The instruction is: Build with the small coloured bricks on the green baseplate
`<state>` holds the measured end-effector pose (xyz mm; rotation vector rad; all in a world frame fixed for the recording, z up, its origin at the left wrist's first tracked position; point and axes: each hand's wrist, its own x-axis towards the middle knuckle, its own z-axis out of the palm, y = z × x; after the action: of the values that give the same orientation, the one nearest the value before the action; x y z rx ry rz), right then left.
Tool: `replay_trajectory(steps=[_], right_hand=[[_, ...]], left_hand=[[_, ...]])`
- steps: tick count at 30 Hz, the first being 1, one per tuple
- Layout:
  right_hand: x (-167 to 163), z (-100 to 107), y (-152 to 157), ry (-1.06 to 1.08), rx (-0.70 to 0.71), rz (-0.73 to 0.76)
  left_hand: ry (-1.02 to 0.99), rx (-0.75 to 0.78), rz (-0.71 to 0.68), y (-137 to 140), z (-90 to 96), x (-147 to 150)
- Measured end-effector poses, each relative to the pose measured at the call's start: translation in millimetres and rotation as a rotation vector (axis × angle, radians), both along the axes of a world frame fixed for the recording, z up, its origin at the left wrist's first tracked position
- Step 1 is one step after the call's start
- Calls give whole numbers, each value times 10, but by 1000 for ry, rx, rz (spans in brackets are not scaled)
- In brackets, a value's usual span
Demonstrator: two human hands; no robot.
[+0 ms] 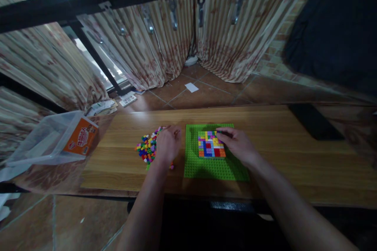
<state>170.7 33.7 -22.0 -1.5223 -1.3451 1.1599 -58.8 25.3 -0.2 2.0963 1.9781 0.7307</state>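
A square block of multicoloured toy building bricks (211, 145) lies on the green studded baseplate (216, 170). My right hand (240, 145) reaches over the plate from the right, its thumb and forefinger closed at the far right corner of the block. Whatever sits between those fingertips is too small to name. To the left of the plate, a heap of loose bricks (146, 151) is spread on the table. My left hand (168, 145) hovers at the heap's right side and hides part of it. Its fingers are pinched together, and what they hold is unclear.
The wooden table (273, 137) carries a dark flat object (316, 121) at its right end. A clear plastic bin (50, 137) with an orange label stands beyond the left end. Striped curtains (159, 43) hang behind, and a white paper (191, 87) lies on the floor.
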Motion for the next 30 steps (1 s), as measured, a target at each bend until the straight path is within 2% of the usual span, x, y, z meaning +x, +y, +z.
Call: replay_trajectory(steps=[3,7,11,14,17,22,26,30], right_hand=[[-7,-11,8,24,23,-8],[-14,3,14,124,106,-71],[-22,107,-27,172,278,-75],[-48,199,-88,160,384,21],[-89,254,-142,121,494,121],[-133,261,-170,99,576,151],[-129,261,-167,45,616,143],[-66,259,-146,-30,611,151]], left_hand=[[-383,-20,-99,-9,35,111],[-841,-144,-170,-81,66,310],[-1136,-278,-152,-147,114,463],[-1282,-358,-124,-166,142,526],[-1389,-419,-131,-173,146,567],[-1461,-449,-141,-185,137,641],[-1432,-437,-146,-188,147,677],[-1319,-408,-161,-174,153,637]])
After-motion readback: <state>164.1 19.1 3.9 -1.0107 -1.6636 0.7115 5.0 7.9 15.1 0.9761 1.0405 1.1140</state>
